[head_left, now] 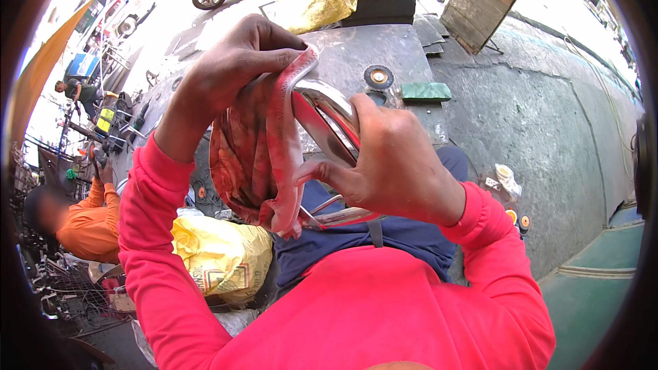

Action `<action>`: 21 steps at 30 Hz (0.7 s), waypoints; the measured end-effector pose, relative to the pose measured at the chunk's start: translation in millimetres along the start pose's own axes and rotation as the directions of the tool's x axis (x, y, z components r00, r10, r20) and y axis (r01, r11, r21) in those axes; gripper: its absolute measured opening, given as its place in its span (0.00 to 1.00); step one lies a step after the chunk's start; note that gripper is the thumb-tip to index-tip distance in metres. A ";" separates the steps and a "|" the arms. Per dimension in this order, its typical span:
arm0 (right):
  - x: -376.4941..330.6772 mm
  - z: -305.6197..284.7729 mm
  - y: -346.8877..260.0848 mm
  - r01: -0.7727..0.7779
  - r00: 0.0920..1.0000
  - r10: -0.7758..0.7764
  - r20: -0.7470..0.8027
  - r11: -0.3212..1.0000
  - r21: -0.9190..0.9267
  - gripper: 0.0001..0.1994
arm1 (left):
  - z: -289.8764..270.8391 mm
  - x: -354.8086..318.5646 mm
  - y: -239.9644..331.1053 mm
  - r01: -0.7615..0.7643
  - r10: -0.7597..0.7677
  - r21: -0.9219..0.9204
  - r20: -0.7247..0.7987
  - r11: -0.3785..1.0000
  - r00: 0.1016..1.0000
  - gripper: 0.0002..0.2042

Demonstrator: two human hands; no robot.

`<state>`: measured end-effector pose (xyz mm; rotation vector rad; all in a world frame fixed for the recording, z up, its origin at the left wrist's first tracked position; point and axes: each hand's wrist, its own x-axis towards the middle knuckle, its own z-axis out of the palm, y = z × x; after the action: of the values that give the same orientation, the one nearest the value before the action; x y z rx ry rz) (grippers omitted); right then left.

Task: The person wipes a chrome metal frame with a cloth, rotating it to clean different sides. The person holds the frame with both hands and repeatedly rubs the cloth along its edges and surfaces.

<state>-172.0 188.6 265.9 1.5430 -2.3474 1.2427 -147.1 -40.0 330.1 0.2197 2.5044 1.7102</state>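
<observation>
Above my lap I hold up a floppy, cup-shaped piece of red-brown patterned cloth (240,144) with a pale pink stitched edge. My left hand (240,58) is closed at its top, fingers curled over that edge. On the other side my right hand (394,154) grips a shiny curved band with a red inner strip (336,120), thumb below and fingers above. The band runs beside the cloth's mouth; whether the two are joined I cannot tell. A thin lower strap or rim (343,217) shows under my right thumb.
A grinding disc (378,77) and a green block (425,92) lie on the metal sheet ahead. A yellow sack (223,253) stands by my left leg. Farther left sits a person in orange (89,229). A board (482,3) leans at the far right.
</observation>
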 end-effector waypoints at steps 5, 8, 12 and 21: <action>-0.5 -0.4 -5.2 0.044 0.999 -0.044 0.008 0.997 -0.058 0.30 | 13.2 5.2 12.6 -0.038 0.033 0.178 0.034 0.983 0.999 0.17; 3.5 1.2 -3.1 0.006 1.000 -0.006 0.005 1.000 0.008 0.29 | 11.4 1.5 12.8 -0.008 0.006 0.239 0.008 0.971 1.000 0.17; 5.8 1.0 2.0 0.014 1.000 -0.014 0.026 1.000 0.006 0.27 | 6.4 -7.2 5.0 0.007 -0.001 0.054 -0.098 0.999 0.995 0.16; -6.8 1.0 24.1 0.045 0.999 -0.044 -0.008 0.995 0.091 0.27 | -10.2 -49.7 -27.2 0.156 -0.158 -0.023 -0.141 0.987 0.977 0.15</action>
<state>-187.5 197.1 248.0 1.6061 -2.2689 1.3605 -101.5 -67.8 308.6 -0.1037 2.5299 1.7343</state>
